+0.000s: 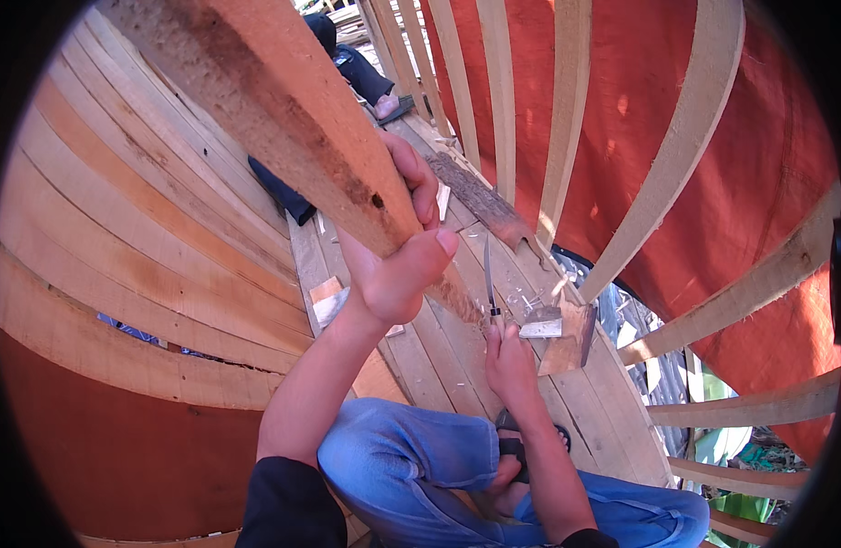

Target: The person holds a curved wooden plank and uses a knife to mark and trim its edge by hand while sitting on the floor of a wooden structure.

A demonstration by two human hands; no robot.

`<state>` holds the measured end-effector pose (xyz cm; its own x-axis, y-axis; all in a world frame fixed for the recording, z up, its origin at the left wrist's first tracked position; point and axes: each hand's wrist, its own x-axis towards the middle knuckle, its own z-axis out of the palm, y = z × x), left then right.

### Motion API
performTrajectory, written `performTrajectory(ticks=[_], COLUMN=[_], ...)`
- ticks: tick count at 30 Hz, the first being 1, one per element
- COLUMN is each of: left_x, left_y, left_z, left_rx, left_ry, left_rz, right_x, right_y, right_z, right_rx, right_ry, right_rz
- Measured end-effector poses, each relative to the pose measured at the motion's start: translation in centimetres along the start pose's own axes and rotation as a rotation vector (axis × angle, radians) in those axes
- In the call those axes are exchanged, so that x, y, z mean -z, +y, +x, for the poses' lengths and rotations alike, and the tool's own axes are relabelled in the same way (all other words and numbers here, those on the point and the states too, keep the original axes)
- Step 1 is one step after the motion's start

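Note:
My left hand [402,265] is wrapped round a thick wooden beam [320,151], which slants from the upper left down toward the plank floor. A dark hole and brown stains mark the beam's side. Lower and to the right, my right hand [512,365] grips a knife [490,283] by its handle, the thin blade pointing up and away from me. The blade stands just right of the beam's lower end, apart from it as far as I can tell. Pale wood shavings [525,300] lie around the knife.
A rough bark-covered slab [480,201] lies along the right side of the plank floor [448,365]. Beside the knife are wood offcuts [567,340]. Curved wooden ribs [681,146] rise before a red sheet [758,137]. Planking [165,247] walls the left. Another person's leg [364,78] shows at the far end.

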<state>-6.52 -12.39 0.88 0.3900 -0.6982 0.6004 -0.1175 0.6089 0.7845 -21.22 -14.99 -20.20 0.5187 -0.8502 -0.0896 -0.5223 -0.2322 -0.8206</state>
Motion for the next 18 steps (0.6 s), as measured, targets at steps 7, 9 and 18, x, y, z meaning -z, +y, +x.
performTrajectory(ticks=[7,9,18], left_x=[-1.3,-1.5,0.1], left_y=[1.2,1.2,3.7], left_z=[-2.0,-2.3,-7.0], left_rx=[-0.086,-0.142,-0.147], left_ry=[0.004,-0.033,0.003], left_rz=[-0.038,-0.045,0.073], right_x=[-4.0,-3.7,-3.9], right_y=[7.2,7.9,5.8], right_z=[-1.5,-0.2,-2.5], right_rx=[-0.080,-0.080,0.017], right_ry=[-0.021,-0.021,-0.102], right_rz=[-0.107,-0.137,-0.083])
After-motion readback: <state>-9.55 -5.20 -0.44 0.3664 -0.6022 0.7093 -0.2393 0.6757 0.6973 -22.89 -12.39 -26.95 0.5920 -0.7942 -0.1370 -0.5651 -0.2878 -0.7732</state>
